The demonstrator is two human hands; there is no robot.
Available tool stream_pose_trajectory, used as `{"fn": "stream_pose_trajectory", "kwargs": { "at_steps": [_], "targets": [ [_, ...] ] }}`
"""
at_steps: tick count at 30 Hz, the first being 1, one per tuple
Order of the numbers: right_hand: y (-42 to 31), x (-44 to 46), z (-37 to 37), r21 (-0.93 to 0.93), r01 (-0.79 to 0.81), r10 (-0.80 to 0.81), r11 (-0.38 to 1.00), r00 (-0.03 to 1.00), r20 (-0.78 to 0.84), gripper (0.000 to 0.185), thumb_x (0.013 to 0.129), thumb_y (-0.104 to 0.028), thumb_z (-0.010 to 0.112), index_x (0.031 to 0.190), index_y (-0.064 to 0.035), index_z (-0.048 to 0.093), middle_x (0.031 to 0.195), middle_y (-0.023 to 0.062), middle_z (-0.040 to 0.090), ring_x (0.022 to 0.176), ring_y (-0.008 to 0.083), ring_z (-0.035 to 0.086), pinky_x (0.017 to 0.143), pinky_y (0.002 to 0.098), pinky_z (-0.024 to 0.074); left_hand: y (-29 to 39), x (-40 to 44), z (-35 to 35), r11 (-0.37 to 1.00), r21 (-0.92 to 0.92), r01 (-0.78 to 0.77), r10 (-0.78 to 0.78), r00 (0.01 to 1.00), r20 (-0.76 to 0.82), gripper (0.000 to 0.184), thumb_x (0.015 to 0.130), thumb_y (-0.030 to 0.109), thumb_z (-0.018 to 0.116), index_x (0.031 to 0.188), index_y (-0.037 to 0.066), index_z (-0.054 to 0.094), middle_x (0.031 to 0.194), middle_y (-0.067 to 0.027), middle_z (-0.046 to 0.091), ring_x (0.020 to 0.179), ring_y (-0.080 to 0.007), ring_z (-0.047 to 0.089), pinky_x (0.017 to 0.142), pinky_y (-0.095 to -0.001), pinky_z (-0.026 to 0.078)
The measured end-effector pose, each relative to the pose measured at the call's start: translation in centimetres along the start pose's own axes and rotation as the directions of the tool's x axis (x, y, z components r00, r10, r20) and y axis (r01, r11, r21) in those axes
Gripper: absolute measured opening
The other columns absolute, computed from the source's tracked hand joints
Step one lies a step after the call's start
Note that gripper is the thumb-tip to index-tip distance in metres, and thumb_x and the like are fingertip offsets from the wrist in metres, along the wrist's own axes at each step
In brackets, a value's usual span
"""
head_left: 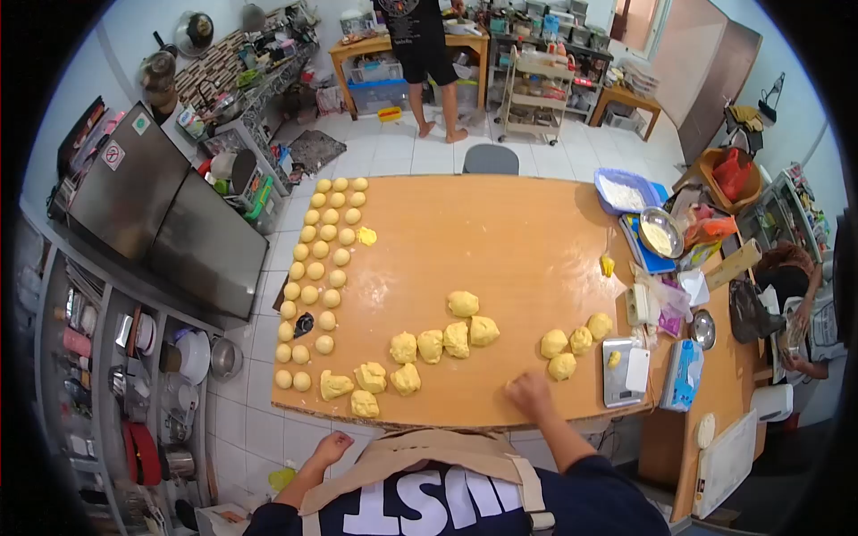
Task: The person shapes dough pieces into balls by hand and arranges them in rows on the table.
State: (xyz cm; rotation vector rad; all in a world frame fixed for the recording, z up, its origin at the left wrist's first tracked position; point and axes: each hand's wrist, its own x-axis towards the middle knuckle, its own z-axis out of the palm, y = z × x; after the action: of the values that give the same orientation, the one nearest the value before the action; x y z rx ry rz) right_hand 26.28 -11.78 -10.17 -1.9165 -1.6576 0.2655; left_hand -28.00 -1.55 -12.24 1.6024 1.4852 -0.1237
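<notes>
My right hand (531, 394) is closed at the table's front edge, just below a small group of yellow dough lumps (562, 366); what it holds, if anything, is hidden. Off the table's front edge at the left, my left hand (332, 447) hangs with fingers curled, its grip too small to make out. Rough dough lumps (430, 347) lie across the middle and front left of the wooden table (518, 241). Rows of smooth round dough balls (309, 295) line the left side. A scale (626, 373) with a small dough piece stands right of my right hand.
A blue basin of flour (623, 192), a metal bowl (660, 234) and a blue-white box (683, 375) stand on the right. A stool (491, 160) is behind the table. One person (420, 45) stands at the back; another person's arm (811, 304) shows at far right.
</notes>
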Motion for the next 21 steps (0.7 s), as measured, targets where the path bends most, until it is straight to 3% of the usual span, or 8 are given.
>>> {"fn": "stream_pose_trajectory", "kwargs": {
  "at_steps": [2, 5, 8, 11, 14, 17, 20, 21],
  "targets": [
    [-2.6, 4.8, -1.5, -0.039, -0.094, 0.092, 0.995, 0.995, -0.046, 0.020, 0.074, -0.019, 0.077, 0.080, -0.0041, 0.066, 0.092, 0.0140, 0.062, 0.089, 0.0334, 0.060, 0.077, 0.0424, 0.0511, -0.3, -0.1, 0.2, 1.000, 0.023, -0.006, 0.006, 1.000, -0.019, 0.035, 0.085, 0.038, 0.071, 0.095, 0.004, 0.071, 0.092, -0.0155, 0.072, 0.089, -0.0260, 0.068, 0.080, -0.0353, 0.053],
    [-6.7, 6.7, 1.4, 0.026, -0.011, 0.014, 1.000, 0.990, -0.142, 0.019, 0.073, -0.018, 0.078, 0.078, -0.0044, 0.066, 0.093, 0.0139, 0.063, 0.091, 0.0336, 0.060, 0.079, 0.0421, 0.0515, -0.6, -0.7, 0.2, 0.983, 0.175, -0.052, 0.032, 0.993, 0.115, 0.035, 0.085, 0.038, 0.071, 0.095, 0.004, 0.071, 0.091, -0.0154, 0.072, 0.089, -0.0262, 0.068, 0.080, -0.0365, 0.053],
    [-7.0, 2.3, 2.3, 0.153, 0.276, -0.279, 0.949, 0.960, -0.005, 0.021, 0.073, -0.017, 0.078, 0.085, -0.0048, 0.066, 0.095, 0.0149, 0.062, 0.091, 0.0348, 0.059, 0.080, 0.0433, 0.0510, 3.3, -2.1, -0.9, 0.997, 0.071, 0.021, -0.029, 0.992, 0.126, 0.035, 0.085, 0.039, 0.071, 0.096, 0.005, 0.071, 0.092, -0.0148, 0.072, 0.089, -0.0266, 0.068, 0.079, -0.0373, 0.053],
    [-1.7, -0.3, 1.2, 0.283, 0.346, -0.349, 0.895, 0.936, -0.040, 0.028, 0.072, -0.016, 0.078, 0.094, -0.0059, 0.065, 0.096, 0.0153, 0.062, 0.091, 0.0357, 0.059, 0.082, 0.0437, 0.0505, -0.5, 0.5, 0.7, 0.986, 0.056, -0.159, 0.156, 0.986, 0.061, 0.037, 0.085, 0.039, 0.071, 0.097, 0.004, 0.070, 0.091, -0.0145, 0.072, 0.087, -0.0264, 0.068, 0.079, -0.0368, 0.053],
    [0.0, 2.8, 0.5, -0.002, -0.043, 0.043, 0.999, 0.998, 0.039, 0.030, 0.073, -0.015, 0.078, 0.098, -0.0070, 0.064, 0.096, 0.0144, 0.063, 0.090, 0.0355, 0.060, 0.083, 0.0436, 0.0506, -2.7, 1.2, 2.2, 0.998, -0.002, -0.063, 0.063, 0.996, 0.070, 0.038, 0.085, 0.038, 0.071, 0.097, 0.002, 0.069, 0.090, -0.0151, 0.071, 0.085, -0.0254, 0.068, 0.078, -0.0357, 0.053],
    [-5.7, 7.4, 1.2, 0.075, 0.021, -0.008, 0.997, 0.986, -0.167, 0.023, 0.074, -0.014, 0.077, 0.092, -0.0074, 0.065, 0.092, 0.0133, 0.062, 0.087, 0.0345, 0.060, 0.078, 0.0437, 0.0510, 0.8, -0.5, 1.0, 1.000, -0.011, -0.025, 0.026, 0.994, 0.106, 0.038, 0.086, 0.038, 0.071, 0.097, 0.002, 0.069, 0.090, -0.0155, 0.071, 0.084, -0.0262, 0.068, 0.078, -0.0358, 0.053],
    [-6.8, 3.3, 4.1, 0.166, 0.157, -0.170, 0.974, 0.983, 0.065, 0.018, 0.076, -0.012, 0.074, 0.090, -0.0072, 0.065, 0.084, 0.0133, 0.060, 0.086, 0.0346, 0.059, 0.074, 0.0438, 0.0504, 1.6, -0.7, 0.1, 1.000, -0.001, -0.002, 0.002, 0.994, 0.111, 0.037, 0.086, 0.037, 0.071, 0.098, 0.002, 0.069, 0.090, -0.0151, 0.071, 0.084, -0.0272, 0.068, 0.078, -0.0359, 0.053],
    [-5.9, 2.2, 4.3, 0.194, 0.210, -0.213, 0.958, 0.977, -0.004, 0.016, 0.076, -0.011, 0.073, 0.088, -0.0070, 0.064, 0.082, 0.0131, 0.059, 0.084, 0.0347, 0.059, 0.073, 0.0439, 0.0498, 1.5, -0.5, 0.2, 1.000, -0.013, 0.017, -0.015, 0.994, 0.104, 0.037, 0.086, 0.037, 0.071, 0.098, 0.002, 0.069, 0.091, -0.0149, 0.071, 0.084, -0.0275, 0.068, 0.078, -0.0359, 0.053]
  ]
}}
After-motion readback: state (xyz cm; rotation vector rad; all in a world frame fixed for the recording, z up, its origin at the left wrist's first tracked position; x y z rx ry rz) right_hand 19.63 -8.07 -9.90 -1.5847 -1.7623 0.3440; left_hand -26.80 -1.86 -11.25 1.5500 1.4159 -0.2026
